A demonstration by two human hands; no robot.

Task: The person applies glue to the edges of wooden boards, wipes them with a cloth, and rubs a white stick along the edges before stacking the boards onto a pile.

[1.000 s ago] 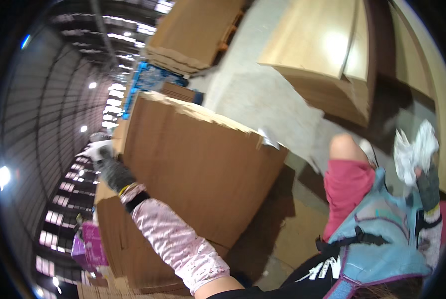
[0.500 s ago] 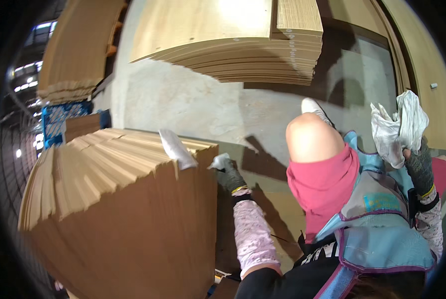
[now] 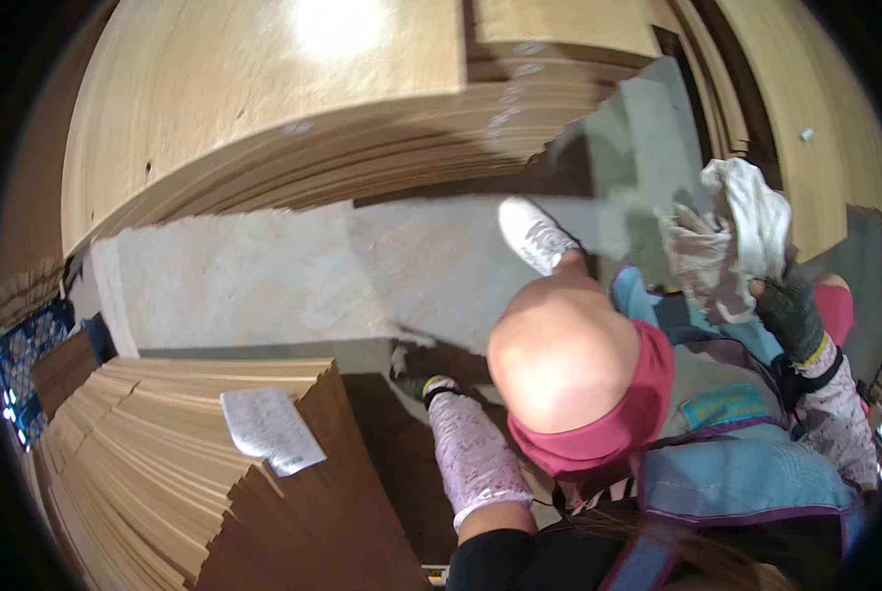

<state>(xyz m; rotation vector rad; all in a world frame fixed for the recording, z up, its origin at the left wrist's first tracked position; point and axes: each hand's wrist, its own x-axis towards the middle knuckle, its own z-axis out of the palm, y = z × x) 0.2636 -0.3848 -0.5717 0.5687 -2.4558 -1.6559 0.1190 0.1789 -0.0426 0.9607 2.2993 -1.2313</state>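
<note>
My right hand (image 3: 794,313), in a dark grey glove with bare fingertips, is closed round a bunch of white cloths (image 3: 751,222) that stands up from the fist, one part stained. My left hand (image 3: 408,379), gloved the same way, hangs low in shadow beyond the corner of the near stack of brown boards (image 3: 155,443). Its fingers are blurred, with a small white wad (image 3: 411,342) at their tips. On top of that stack lies a white sheet of paper (image 3: 269,428) with handwriting, one end over the edge.
A large stack of pale wood-faced panels (image 3: 264,89) spans the far side. More panels (image 3: 806,118) stand at the right. Between the stacks runs a grey concrete floor (image 3: 244,276), where my white shoe (image 3: 535,234) is planted. A blue crate (image 3: 32,355) stands far left.
My view has turned and leaned forward, so the far stack looks larger and the near stack sits lower left. My left hand is farther from the paper. The right keeps hold of the cloths.
</note>
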